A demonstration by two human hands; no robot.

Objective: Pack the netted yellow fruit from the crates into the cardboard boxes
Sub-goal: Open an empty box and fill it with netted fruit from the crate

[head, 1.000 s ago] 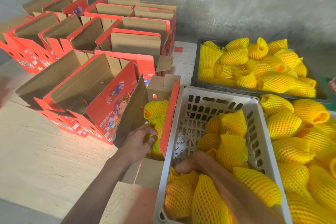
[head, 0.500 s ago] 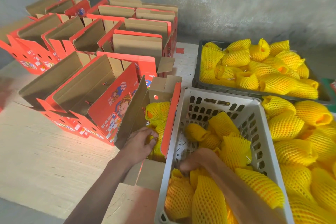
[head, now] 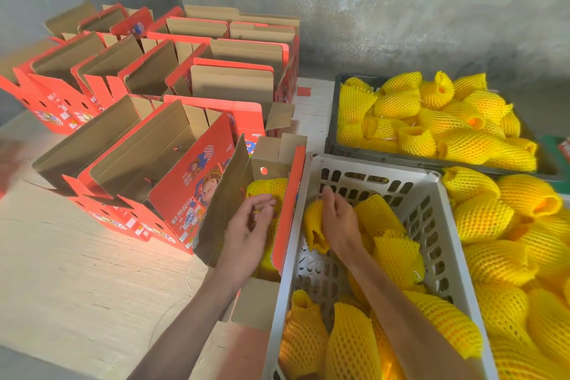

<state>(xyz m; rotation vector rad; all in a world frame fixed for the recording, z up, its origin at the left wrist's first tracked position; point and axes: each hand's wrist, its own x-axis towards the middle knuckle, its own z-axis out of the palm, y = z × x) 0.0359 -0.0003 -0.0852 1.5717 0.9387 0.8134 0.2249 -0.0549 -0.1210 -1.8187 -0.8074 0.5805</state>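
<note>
Right hand (head: 337, 219) grips netted fruit (head: 313, 225) in white crate (head: 444, 225); left hand (head: 246, 233), fingers loosely curled, holds nothing, over near box (head: 290, 203). Foam net soft, likely slips: grasp mid-body, gently.

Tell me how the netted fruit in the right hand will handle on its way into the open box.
The netted fruit probably grips well: its foam mesh looks soft and textured under the right hand. The loose sleeve end may flop. Its rounded shape suggests it could roll once set in the open box.

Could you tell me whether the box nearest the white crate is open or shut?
Open. The box has its flaps standing up, and netted fruit shows inside, beside the left hand.
</note>
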